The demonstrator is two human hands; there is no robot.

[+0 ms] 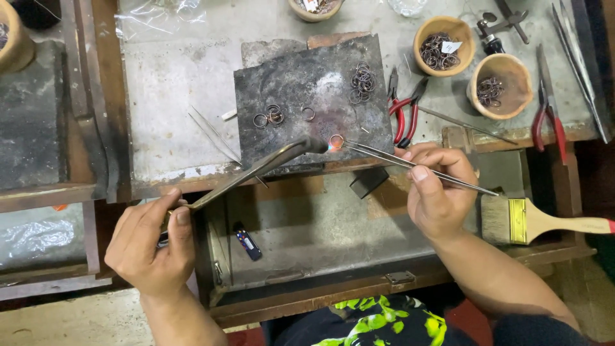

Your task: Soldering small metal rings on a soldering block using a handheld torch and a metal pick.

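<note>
The fingers of my left hand [150, 240] are clamped on the handle of a torch [256, 170], whose small flame meets a glowing ring [336, 141] on the near edge of a charred soldering block [307, 83]. The fingers of my right hand [435, 192] pinch long tweezers [410, 165], tips at that same ring. Outward lie loose rings [362, 83] on the block, red-handled pliers [403, 115], two clay bowls [500, 86] on the tabletop [173, 96], and a paintbrush [544, 221].
</note>
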